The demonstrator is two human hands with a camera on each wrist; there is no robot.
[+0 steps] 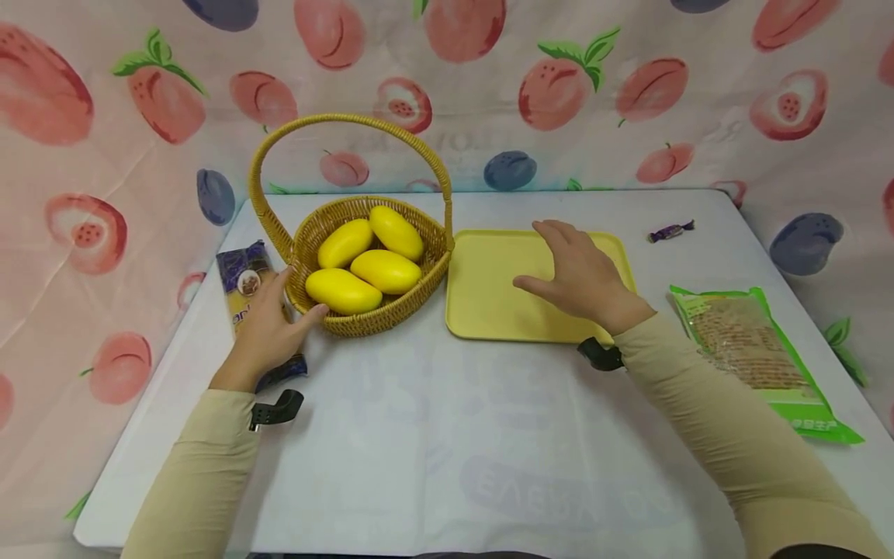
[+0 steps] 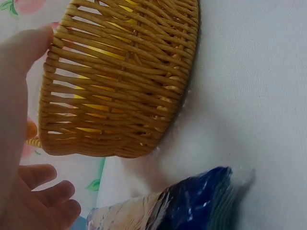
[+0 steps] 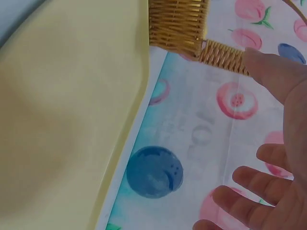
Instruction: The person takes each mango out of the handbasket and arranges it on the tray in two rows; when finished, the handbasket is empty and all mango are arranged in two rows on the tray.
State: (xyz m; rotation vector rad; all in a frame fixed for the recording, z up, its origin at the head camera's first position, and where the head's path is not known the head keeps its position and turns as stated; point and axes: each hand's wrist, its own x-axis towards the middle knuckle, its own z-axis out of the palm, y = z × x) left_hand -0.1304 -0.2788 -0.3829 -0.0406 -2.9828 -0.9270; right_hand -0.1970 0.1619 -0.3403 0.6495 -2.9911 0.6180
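A woven basket (image 1: 380, 320) with a tall arched handle holds several yellow mangoes (image 1: 344, 291). My left hand (image 1: 268, 330) is at the basket's near left side, its thumb at the rim and its other fingers spread apart. In the left wrist view, the thumb meets the edge of the wicker basket (image 2: 120, 86), though firm contact is hard to tell. Above a pale yellow tray (image 1: 485, 291) hovers my right hand (image 1: 587, 276), fingers and thumb spread, holding nothing. The right wrist view shows those loose fingers (image 3: 259, 187) beyond the tray's edge.
Partly under my left hand lies a blue and tan packet (image 1: 240, 272). At the right are a small purple wrapped candy (image 1: 672, 231) and a green-edged clear bag of brown food (image 1: 747, 341). A fruit-print cloth (image 1: 447, 140) hangs behind the white table (image 1: 419, 466).
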